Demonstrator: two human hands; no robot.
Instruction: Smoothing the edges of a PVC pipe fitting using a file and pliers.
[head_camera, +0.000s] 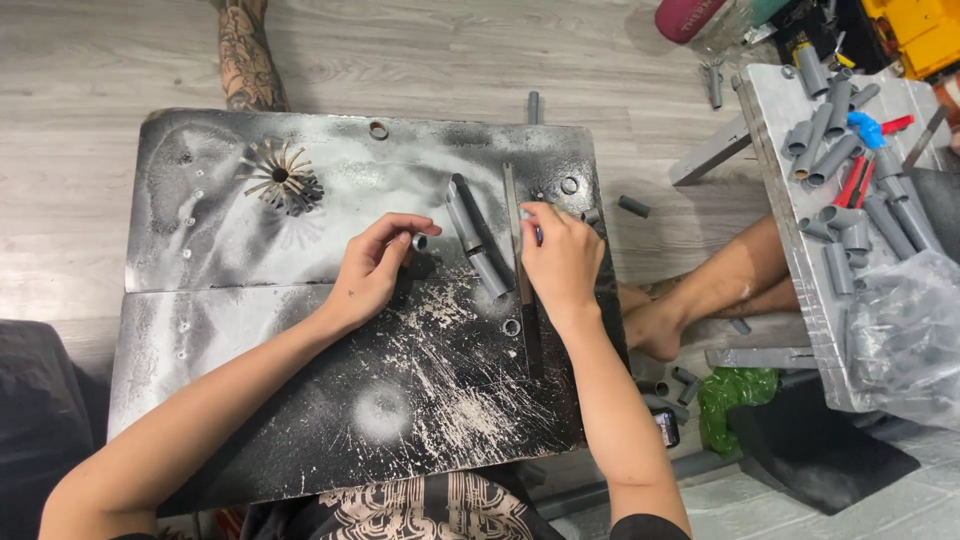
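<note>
My left hand (375, 270) pinches a short grey pipe piece (419, 241) over a black paint-sprayed board (300, 390). My right hand (562, 262) grips a small blue-tipped tool (537, 234), its fingers resting by a long metal ruler (519, 250) that lies upright across the board. Two grey pipe sections (474, 250) lie end to end between my hands, slanting down to the right. A small ring (511, 327) lies below them.
A round fan of pipe strips (282, 177) stands at the board's back left. To the right, a grey bench (800, 250) carries several grey pipe pieces (835, 130) and red-handled pliers (853, 182). Another person's legs (700, 295) and a clear plastic bag (910, 330) are nearby.
</note>
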